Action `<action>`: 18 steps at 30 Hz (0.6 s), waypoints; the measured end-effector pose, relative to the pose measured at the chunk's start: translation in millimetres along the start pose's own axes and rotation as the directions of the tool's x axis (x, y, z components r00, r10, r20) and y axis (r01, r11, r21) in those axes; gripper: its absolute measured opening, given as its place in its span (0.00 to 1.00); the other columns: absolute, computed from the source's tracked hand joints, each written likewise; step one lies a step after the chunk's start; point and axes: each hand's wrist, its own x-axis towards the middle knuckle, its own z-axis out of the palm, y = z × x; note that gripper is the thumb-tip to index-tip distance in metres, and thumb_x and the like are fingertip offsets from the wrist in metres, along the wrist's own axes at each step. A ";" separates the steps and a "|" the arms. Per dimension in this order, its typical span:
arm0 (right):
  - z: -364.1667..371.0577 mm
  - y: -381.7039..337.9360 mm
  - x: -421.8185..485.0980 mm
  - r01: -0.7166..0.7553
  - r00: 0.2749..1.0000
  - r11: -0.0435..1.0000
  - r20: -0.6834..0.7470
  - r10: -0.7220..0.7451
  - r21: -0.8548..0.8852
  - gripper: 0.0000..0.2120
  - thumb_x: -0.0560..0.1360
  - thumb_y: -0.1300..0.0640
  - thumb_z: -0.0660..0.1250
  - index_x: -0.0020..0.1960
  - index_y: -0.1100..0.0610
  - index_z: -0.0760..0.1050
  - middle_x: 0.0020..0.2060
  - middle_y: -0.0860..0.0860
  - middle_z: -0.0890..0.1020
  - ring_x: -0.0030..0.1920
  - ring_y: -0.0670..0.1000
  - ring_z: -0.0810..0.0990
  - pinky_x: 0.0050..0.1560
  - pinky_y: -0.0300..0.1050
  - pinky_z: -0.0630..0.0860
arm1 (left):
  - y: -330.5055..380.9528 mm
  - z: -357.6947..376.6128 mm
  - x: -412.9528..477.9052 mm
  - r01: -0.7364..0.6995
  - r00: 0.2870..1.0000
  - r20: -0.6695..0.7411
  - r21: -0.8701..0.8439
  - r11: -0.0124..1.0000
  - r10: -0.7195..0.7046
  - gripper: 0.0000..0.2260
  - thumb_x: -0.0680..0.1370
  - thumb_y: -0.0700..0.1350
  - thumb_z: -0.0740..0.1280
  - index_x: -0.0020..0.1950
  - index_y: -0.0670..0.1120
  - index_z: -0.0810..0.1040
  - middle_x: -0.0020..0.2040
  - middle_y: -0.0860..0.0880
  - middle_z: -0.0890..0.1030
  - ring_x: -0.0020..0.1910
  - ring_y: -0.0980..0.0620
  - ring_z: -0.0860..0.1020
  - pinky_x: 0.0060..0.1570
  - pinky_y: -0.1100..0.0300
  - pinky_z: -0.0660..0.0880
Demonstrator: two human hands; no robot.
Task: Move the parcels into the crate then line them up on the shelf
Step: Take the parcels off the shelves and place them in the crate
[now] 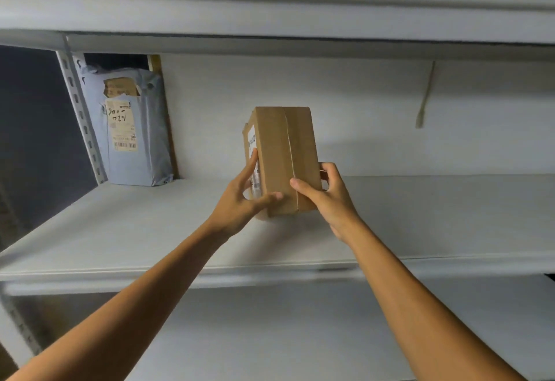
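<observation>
A brown cardboard parcel (285, 152) with a taped seam and a white label on its left side stands upright over the middle of the white shelf (150, 224). My left hand (240, 203) grips its lower left side, fingers across the label. My right hand (327, 194) holds its lower right edge, thumb on the front face. I cannot tell whether the parcel's base touches the shelf. A blue-grey mailer bag parcel (135, 128) with a barcode label leans upright at the shelf's far left. No crate is in view.
A perforated metal upright (81, 116) frames the shelf at left. Another shelf board (270, 17) runs overhead and a lower shelf (300, 335) lies beneath my arms. A strip of tape (425, 95) hangs on the back wall at right.
</observation>
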 end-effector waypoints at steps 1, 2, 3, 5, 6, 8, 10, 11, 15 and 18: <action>-9.7 -4.1 0.1 0.004 1.000 0.999 -0.011 -0.005 -0.049 0.27 0.68 0.46 0.76 0.60 0.50 0.68 0.55 0.47 0.78 0.54 0.52 0.81 0.53 0.54 0.81 | 1.9 5.8 7.5 -0.008 1.000 0.027 -0.027 1.000 0.009 0.40 0.72 0.57 0.72 0.76 0.63 0.51 0.72 0.62 0.62 0.71 0.47 0.66 0.68 0.48 0.66; -20.5 -9.1 -0.1 0.011 1.000 0.995 -0.027 -0.014 -0.095 0.27 0.68 0.45 0.76 0.60 0.51 0.67 0.55 0.47 0.78 0.54 0.52 0.80 0.53 0.54 0.81 | 5.0 12.7 17.2 -0.019 0.998 0.060 -0.059 0.998 0.022 0.40 0.71 0.59 0.72 0.76 0.64 0.52 0.72 0.62 0.63 0.70 0.48 0.68 0.68 0.47 0.67; -31.8 -13.9 -1.4 0.010 0.998 0.992 -0.053 -0.016 -0.123 0.27 0.68 0.45 0.76 0.60 0.51 0.67 0.54 0.47 0.78 0.54 0.52 0.80 0.52 0.54 0.81 | 9.3 20.9 26.8 -0.029 0.995 0.097 -0.084 0.996 0.037 0.40 0.70 0.59 0.72 0.76 0.65 0.52 0.71 0.63 0.64 0.69 0.49 0.69 0.67 0.47 0.69; -57.4 -21.9 -8.0 -0.007 0.990 0.991 -0.138 -0.012 -0.137 0.28 0.69 0.46 0.75 0.60 0.53 0.66 0.55 0.48 0.77 0.54 0.52 0.80 0.51 0.52 0.82 | 21.3 43.2 43.5 -0.063 0.983 0.166 -0.118 0.991 0.082 0.39 0.70 0.58 0.71 0.76 0.64 0.53 0.69 0.64 0.66 0.67 0.52 0.69 0.63 0.52 0.71; -71.9 -25.2 -13.3 -0.010 0.981 0.991 -0.192 -0.017 -0.134 0.28 0.68 0.47 0.76 0.61 0.53 0.66 0.56 0.49 0.77 0.53 0.52 0.81 0.50 0.51 0.82 | 28.5 57.2 49.9 -0.091 0.975 0.191 -0.143 0.985 0.118 0.39 0.70 0.58 0.71 0.76 0.63 0.54 0.69 0.64 0.66 0.67 0.53 0.70 0.61 0.57 0.73; -103.1 -32.1 -26.9 -0.007 0.957 0.991 -0.288 -0.032 -0.134 0.32 0.68 0.48 0.76 0.66 0.52 0.66 0.57 0.48 0.77 0.51 0.50 0.82 0.50 0.50 0.81 | 44.7 89.9 59.0 -0.165 0.954 0.216 -0.200 0.966 0.207 0.38 0.70 0.57 0.71 0.76 0.61 0.56 0.71 0.60 0.68 0.66 0.53 0.71 0.57 0.63 0.74; -135.3 -37.4 -47.5 -0.006 0.932 0.991 -0.361 -0.045 -0.137 0.35 0.68 0.48 0.76 0.70 0.51 0.66 0.60 0.49 0.76 0.51 0.49 0.83 0.49 0.48 0.81 | 61.6 127.2 60.9 -0.200 0.928 0.255 -0.272 0.941 0.271 0.36 0.71 0.55 0.70 0.75 0.60 0.59 0.70 0.57 0.70 0.65 0.54 0.73 0.56 0.63 0.74; -151.4 -40.3 -61.0 -0.004 0.917 0.988 -0.395 -0.058 -0.154 0.34 0.69 0.48 0.76 0.71 0.50 0.66 0.61 0.50 0.75 0.51 0.48 0.82 0.48 0.43 0.81 | 71.3 146.4 57.4 -0.200 0.914 0.282 -0.312 0.929 0.292 0.34 0.71 0.54 0.71 0.74 0.59 0.61 0.69 0.58 0.72 0.63 0.55 0.74 0.55 0.64 0.75; -214.5 -49.9 -126.4 -0.074 0.835 0.974 -0.547 -0.058 -0.216 0.34 0.71 0.46 0.72 0.73 0.45 0.62 0.64 0.46 0.71 0.53 0.39 0.76 0.41 0.31 0.73 | 101.4 229.3 35.1 -0.154 0.827 0.424 -0.459 0.875 0.368 0.30 0.74 0.46 0.71 0.73 0.58 0.65 0.64 0.57 0.76 0.61 0.55 0.76 0.57 0.58 0.75; -262.9 -52.3 -189.9 -0.142 0.758 0.966 -0.652 -0.036 -0.217 0.32 0.72 0.45 0.72 0.72 0.43 0.62 0.60 0.42 0.73 0.52 0.37 0.74 0.43 0.33 0.71 | 125.9 296.3 5.8 -0.100 0.741 0.538 -0.503 0.859 0.401 0.32 0.74 0.46 0.72 0.74 0.57 0.63 0.65 0.55 0.75 0.62 0.53 0.76 0.60 0.54 0.76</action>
